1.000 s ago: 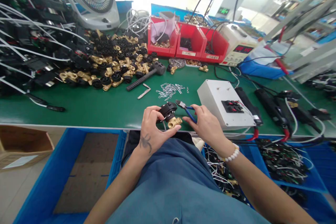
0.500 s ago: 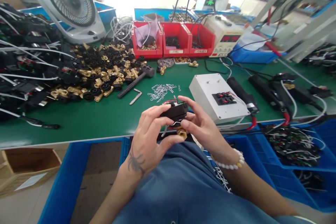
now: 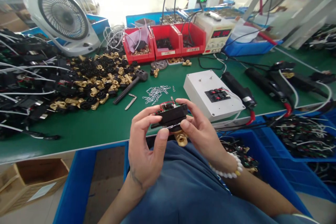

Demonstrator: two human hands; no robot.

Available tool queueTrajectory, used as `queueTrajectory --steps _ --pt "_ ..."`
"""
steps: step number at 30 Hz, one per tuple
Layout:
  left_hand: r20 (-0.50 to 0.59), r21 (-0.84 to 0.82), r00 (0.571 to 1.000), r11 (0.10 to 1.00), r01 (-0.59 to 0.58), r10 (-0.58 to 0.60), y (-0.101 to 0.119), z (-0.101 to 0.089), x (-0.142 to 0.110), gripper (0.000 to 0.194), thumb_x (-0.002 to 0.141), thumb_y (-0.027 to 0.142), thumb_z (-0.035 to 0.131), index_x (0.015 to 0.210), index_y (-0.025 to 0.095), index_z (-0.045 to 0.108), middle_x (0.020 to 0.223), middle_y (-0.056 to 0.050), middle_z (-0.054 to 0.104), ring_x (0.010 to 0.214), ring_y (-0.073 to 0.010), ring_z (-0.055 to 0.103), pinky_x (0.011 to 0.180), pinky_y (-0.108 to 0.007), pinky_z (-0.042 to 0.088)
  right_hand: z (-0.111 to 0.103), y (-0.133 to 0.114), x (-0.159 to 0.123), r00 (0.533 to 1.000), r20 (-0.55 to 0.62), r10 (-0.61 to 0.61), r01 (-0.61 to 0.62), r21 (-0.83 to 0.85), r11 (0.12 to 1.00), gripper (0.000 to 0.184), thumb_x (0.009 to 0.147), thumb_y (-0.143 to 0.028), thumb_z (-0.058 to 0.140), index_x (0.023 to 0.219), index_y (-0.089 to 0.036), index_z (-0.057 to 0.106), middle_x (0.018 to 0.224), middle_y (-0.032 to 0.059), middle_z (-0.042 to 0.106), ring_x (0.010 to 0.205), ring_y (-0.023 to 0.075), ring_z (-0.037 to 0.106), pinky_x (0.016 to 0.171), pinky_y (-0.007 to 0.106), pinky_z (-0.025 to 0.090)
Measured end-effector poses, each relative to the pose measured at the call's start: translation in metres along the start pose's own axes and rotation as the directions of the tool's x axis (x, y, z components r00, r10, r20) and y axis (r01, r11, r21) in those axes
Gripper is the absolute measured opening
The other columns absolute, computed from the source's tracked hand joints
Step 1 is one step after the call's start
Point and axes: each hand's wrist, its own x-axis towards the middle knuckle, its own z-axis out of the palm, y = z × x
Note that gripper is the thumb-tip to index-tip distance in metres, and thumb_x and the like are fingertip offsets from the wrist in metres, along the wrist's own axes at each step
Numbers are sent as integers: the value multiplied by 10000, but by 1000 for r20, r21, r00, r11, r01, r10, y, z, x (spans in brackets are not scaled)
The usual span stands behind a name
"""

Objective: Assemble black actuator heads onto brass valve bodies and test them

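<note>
Both hands hold one small assembly over the near edge of the green table [image 3: 105,122]. It is a black rectangular block [image 3: 170,115] with red wire on top, seated on a brass fitting [image 3: 181,138] that points down. My left hand [image 3: 144,140] pinches the block's left end between thumb and fingers. Gripping its right end is my right hand [image 3: 202,129], with the thumb on the front face. A thin wire clip shows along the block's lower edge. No pliers are visible in either hand.
A heap of black-and-brass valve parts [image 3: 99,80] covers the left of the table, with a hammer [image 3: 130,84], a hex key [image 3: 130,100] and loose wire clips [image 3: 154,92] beside it. A white test box [image 3: 207,94] lies to the right, red bins [image 3: 165,42] and a fan [image 3: 60,17] behind. Blue crates [image 3: 288,143] hold wired parts.
One second ago my right hand held blue-handled pliers beside the brass fitting. Now the pliers are out of sight and both hands grip the black block on the fitting, raised slightly.
</note>
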Motion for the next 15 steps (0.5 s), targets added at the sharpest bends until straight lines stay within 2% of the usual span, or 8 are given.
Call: queueTrajectory --steps 2,5,7,8,10,12,13,15 --pt "62 -269 954 915 300 -294 -3 4 -3 367 980 370 635 1321 251 567 1449 -83 576 1396 -246 523 1109 -377 491 0 3 -2 1000 -13 11 -11 1 1000 594 879 -525 740 1360 -342 443 1155 22 735 885 197 754 729 314 641" --pt "351 -469 744 581 666 -569 -9 9 -2 492 938 456 676 1352 223 546 1397 -119 631 1270 -286 639 990 -383 571 -3 -4 -3 1000 22 -3 8 -212 977 583 893 -522 721 1383 -332 469 1134 12 750 944 205 754 784 328 632" --pt "373 -505 667 462 729 -645 -13 12 1 516 880 443 747 1294 191 572 1327 -133 677 1128 -289 713 894 -379 611 -14 -22 5 998 68 -14 48 -521 852 496 909 -491 713 1344 -304 564 1035 2 770 912 202 750 802 333 610" --pt "338 -516 653 447 731 -677 -14 13 3 531 852 436 777 1273 178 582 1287 -133 699 1062 -277 735 858 -367 620 -22 -34 12 996 79 -39 83 -683 726 423 920 -474 707 1291 -285 629 949 -1 774 865 197 745 801 337 595" --pt "298 -522 627 427 739 -720 -16 17 4 554 816 458 809 1234 151 614 1174 -125 745 933 -244 759 793 -333 626 -47 -61 36 961 2 -277 126 -894 429 287 926 -426 718 1158 -257 720 913 11 773 847 188 729 869 348 558" --pt "310 -523 592 387 759 -744 -19 20 2 551 811 486 808 1198 123 658 1051 -118 774 849 -225 761 751 -309 625 -80 -84 67 900 -43 -434 44 -981 188 249 923 -323 737 1141 -204 744 1001 60 779 941 188 716 952 353 515" --pt "318 -529 576 364 767 -753 -21 21 1 537 813 491 805 1174 113 681 1001 -114 780 823 -221 760 734 -298 624 -96 -91 84 898 -70 -434 -16 -992 128 266 893 -248 768 1146 -168 747 1038 83 777 978 181 706 969 345 501" --pt "325 -544 536 310 780 -779 -24 22 -3 501 810 484 809 1135 114 718 950 -103 785 791 -212 758 715 -282 624 -126 -95 111 951 -163 -263 -127 -981 148 273 844 -146 795 1111 -104 757 1067 105 772 947 147 687 921 324 513"
